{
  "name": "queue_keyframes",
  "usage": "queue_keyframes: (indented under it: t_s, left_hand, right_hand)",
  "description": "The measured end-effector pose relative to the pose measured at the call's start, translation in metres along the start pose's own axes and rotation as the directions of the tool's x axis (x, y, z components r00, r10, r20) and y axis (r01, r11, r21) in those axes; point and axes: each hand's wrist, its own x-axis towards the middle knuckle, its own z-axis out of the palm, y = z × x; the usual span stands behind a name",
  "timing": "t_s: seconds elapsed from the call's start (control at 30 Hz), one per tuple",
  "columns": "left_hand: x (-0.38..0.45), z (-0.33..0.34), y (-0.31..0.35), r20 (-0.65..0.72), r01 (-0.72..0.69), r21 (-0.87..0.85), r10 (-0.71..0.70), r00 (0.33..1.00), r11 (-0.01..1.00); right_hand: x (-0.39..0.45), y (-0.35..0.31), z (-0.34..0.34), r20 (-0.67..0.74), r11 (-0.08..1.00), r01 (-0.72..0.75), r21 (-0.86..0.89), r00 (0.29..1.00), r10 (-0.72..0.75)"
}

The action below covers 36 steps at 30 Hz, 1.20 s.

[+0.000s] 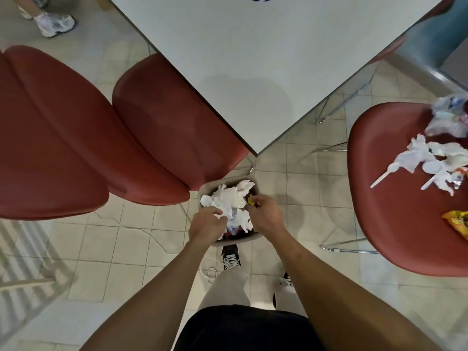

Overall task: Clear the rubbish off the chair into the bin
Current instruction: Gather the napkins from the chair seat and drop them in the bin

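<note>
A small beige bin point(205, 186) stands on the floor under the table corner, heaped with crumpled white paper point(229, 198). My left hand point(206, 226) is over the bin's near left side, fingers curled onto the white paper. My right hand point(264, 214) is over the bin's right side and pinches a small yellow scrap point(250, 200). The red chair point(395, 224) at the right holds white tissues and plastic spoons point(430, 160), a clear plastic bag point(448, 117) and an orange snack wrapper point(458, 221).
A grey table point(253, 59) juts over the bin. Two red chairs point(88, 148) stand at the left, one pushed under the table. Another person's white shoes point(54, 22) show at the top left. My own feet point(231, 257) are just behind the bin.
</note>
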Motion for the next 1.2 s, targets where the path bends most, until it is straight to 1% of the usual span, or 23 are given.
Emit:
queue_keyframes:
  t_s: [0.1,0.23,0.37,0.43,0.53,0.57,0.6,0.7,0.83,0.9,1.0,1.07,1.2]
  left_hand:
    - [-0.014,0.011,0.019,-0.040,-0.015,-0.007,0.015,0.999,1.000]
    - [-0.037,0.036,0.051,-0.040,-0.053,-0.024,0.052,0.998,0.998]
    - [-0.062,0.065,0.085,-0.079,-0.119,-0.033,0.117,0.990,0.992]
    - [-0.075,0.083,0.103,-0.060,-0.149,-0.017,0.148,0.987,0.989]
    - [-0.087,0.109,0.133,-0.045,-0.204,0.022,0.205,0.978,0.979]
    - [-0.090,0.115,0.138,-0.037,-0.220,0.038,0.221,0.975,0.975]
    - [-0.098,0.130,0.163,-0.013,-0.271,0.076,0.273,0.962,0.959]
    - [-0.101,0.142,0.178,0.035,-0.302,0.091,0.300,0.953,0.949]
    - [-0.096,0.169,0.223,0.100,-0.368,0.147,0.356,0.929,0.918]
    - [-0.096,0.180,0.249,0.136,-0.429,0.176,0.410,0.902,0.886]
    - [-0.092,0.197,0.281,0.236,-0.565,0.222,0.518,0.822,0.795]
    - [-0.090,0.210,0.303,0.279,-0.604,0.223,0.544,0.792,0.765]
    - [-0.090,0.234,0.344,0.329,-0.654,0.232,0.574,0.750,0.720]
  right_hand:
    - [-0.010,0.010,-0.025,0.020,0.999,0.043,-0.033,0.999,-0.042]
    - [-0.017,0.033,-0.069,0.011,0.995,0.095,-0.022,0.995,-0.095]
    - [-0.024,0.056,-0.120,0.036,0.990,0.142,-0.015,0.989,-0.141]
    - [-0.027,0.070,-0.148,0.028,0.991,0.136,0.008,0.990,-0.136]
    - [-0.026,0.090,-0.186,-0.021,0.992,0.117,0.037,0.993,-0.116]
    - [-0.026,0.096,-0.194,-0.044,0.993,0.112,0.039,0.993,-0.110]
    - [-0.026,0.108,-0.220,-0.098,0.994,0.091,0.057,0.992,-0.085]
    - [-0.027,0.122,-0.237,-0.125,0.996,0.045,0.082,0.992,-0.034]
    - [-0.021,0.139,-0.274,-0.214,0.988,-0.012,0.152,0.976,0.045]
    - [-0.015,0.144,-0.293,-0.264,0.982,-0.026,0.188,0.961,0.076]
    - [-0.009,0.150,-0.321,-0.343,0.962,-0.028,0.270,0.931,0.123]
    - [-0.006,0.155,-0.341,-0.380,0.948,-0.029,0.318,0.912,0.155]
    - [0.008,0.165,-0.385,-0.427,0.950,-0.024,0.311,0.889,0.162]
